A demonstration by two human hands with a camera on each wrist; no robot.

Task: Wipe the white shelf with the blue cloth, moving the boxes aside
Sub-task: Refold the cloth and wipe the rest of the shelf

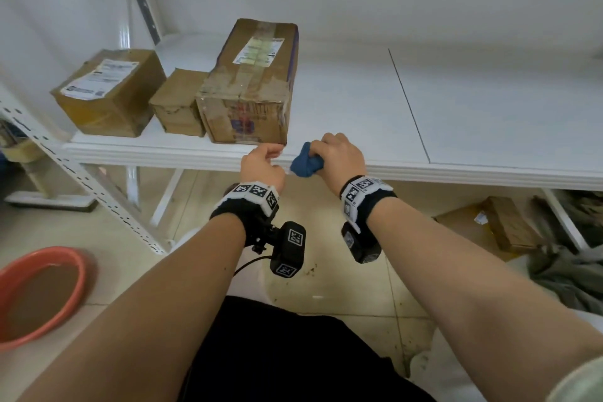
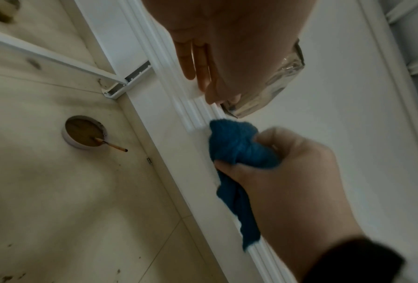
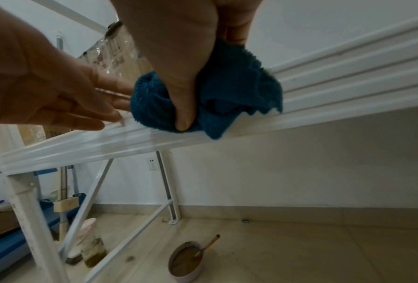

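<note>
The white shelf [image 1: 359, 101] carries three cardboard boxes at its left end: a labelled one [image 1: 107, 91], a small one [image 1: 177, 101] and a long taped one [image 1: 251, 85]. My right hand [image 1: 339, 157] grips the bunched blue cloth [image 1: 305, 165] against the shelf's front lip, just right of the long box's near corner. The right wrist view shows the thumb pressing into the cloth [image 3: 239, 86]. My left hand [image 1: 262, 161] is beside it with fairly straight fingers [image 2: 200, 63] reaching to the lip below that box's corner [image 2: 275, 86]. It holds nothing.
The shelf surface right of the boxes is bare, crossed by a thin seam [image 1: 408, 104]. An orange basin [image 1: 39, 297] of brownish water sits on the floor at left. Under the shelf are a bowl with a stick [image 3: 186, 262] and flattened cardboard [image 1: 496, 225].
</note>
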